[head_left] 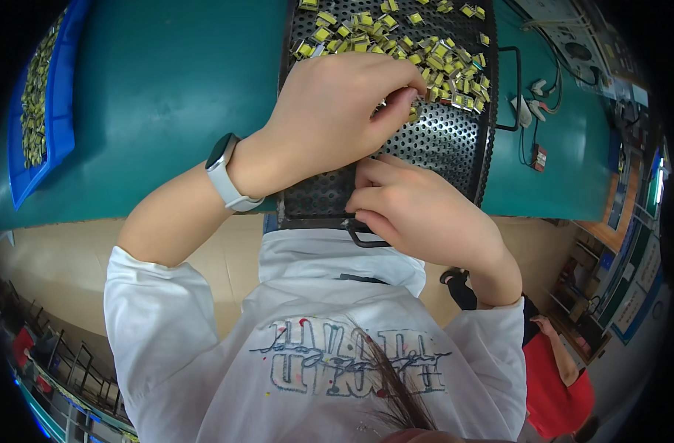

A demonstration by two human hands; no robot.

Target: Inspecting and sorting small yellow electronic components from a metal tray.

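Yellow and grey, the small components (396, 33) lie in a loose heap on the far half of the black perforated tray (447, 140), which rests on the teal worktop (167, 88). The near half of the tray, under the hands, is bare mesh, so I judge the sorting is partly done: many pieces wait at the far end, and none is seen set aside on the tray itself.

The left hand (329, 111) is curled over the edge of the heap, thumb and forefinger pinched together at its near rim. They seem to hold one small piece, but it is too much hidden by the fingers to be sure. The right hand (418, 210) lies just below, fingers bent in a loose fist against the near end of the tray; whether it holds anything I cannot tell. A white watch (226, 173) sits on the left wrist.

The components look like little blocks, each with a yellow wrap and pale ends, lying in all directions, some touching. At far left a blue bin (56, 111) holds many similar pieces.
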